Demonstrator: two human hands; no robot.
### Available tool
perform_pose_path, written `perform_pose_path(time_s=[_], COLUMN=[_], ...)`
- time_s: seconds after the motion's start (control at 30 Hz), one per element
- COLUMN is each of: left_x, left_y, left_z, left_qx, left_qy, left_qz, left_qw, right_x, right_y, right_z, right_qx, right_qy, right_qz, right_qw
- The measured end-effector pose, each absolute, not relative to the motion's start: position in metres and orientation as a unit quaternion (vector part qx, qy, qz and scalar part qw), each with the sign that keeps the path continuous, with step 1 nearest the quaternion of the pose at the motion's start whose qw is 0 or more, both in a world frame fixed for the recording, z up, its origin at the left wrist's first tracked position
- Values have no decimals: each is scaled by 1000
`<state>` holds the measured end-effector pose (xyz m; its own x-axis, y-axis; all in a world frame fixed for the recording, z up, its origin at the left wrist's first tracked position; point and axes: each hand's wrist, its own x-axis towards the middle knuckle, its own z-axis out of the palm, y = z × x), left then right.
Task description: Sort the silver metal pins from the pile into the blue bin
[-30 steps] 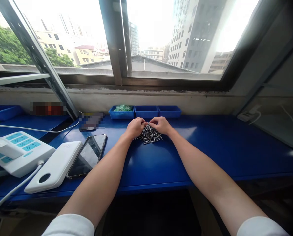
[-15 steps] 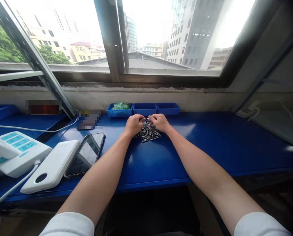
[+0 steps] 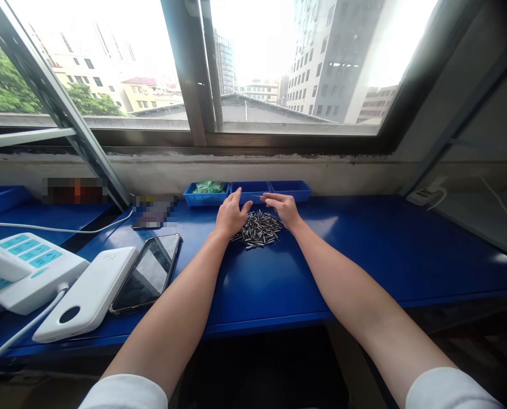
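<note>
A heap of small metal pins lies on the blue tabletop. My left hand is at the heap's left edge, its thumb and fingers apart and nothing between them. Over the heap's back right side, my right hand pinches one thin metal pin, which points left. Behind the hands stand three joined blue bins: the left bin holds green material, while the middle bin and the right bin show no clear contents.
A dark phone, a white power bank and a white power strip lie on the left. A blurred-out item is near the wall. A metal shelf post rises at the back left.
My hands were close together at the heap's back, fingers pinched. Now they are apart: the left has opened, and the right has shifted slightly right with a thin pin in its fingers.
</note>
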<state>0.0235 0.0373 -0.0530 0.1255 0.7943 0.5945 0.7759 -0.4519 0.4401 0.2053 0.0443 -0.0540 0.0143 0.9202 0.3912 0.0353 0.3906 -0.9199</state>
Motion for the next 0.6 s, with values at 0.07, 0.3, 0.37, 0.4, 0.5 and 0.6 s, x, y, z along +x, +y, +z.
perform_pose_path(time_s=[0.07, 0.3, 0.37, 0.4, 0.5, 0.6], left_x=[19, 7, 5, 4, 2, -1], left_y=[40, 47, 49, 50, 51, 52], left_z=[-53, -57, -59, -60, -62, -63], left_qx=[730, 672, 674, 676, 679, 687], left_qy=[553, 637, 647, 652, 666, 665], left_qz=[402, 373, 350, 337, 300, 283], left_qw=[12, 52, 59, 61, 67, 75], right_x=[214, 236, 238, 239, 240, 238], right_y=[49, 55, 57, 59, 62, 62], right_z=[-54, -51, -53, -54, -60, -65], right_qx=[-444, -663, -683, -692, -711, -706], right_qy=[-603, -652, -653, -653, -654, -656], right_qz=[313, 6, -4, -1, 28, 33], right_qw=[585, 369, 328, 309, 257, 263])
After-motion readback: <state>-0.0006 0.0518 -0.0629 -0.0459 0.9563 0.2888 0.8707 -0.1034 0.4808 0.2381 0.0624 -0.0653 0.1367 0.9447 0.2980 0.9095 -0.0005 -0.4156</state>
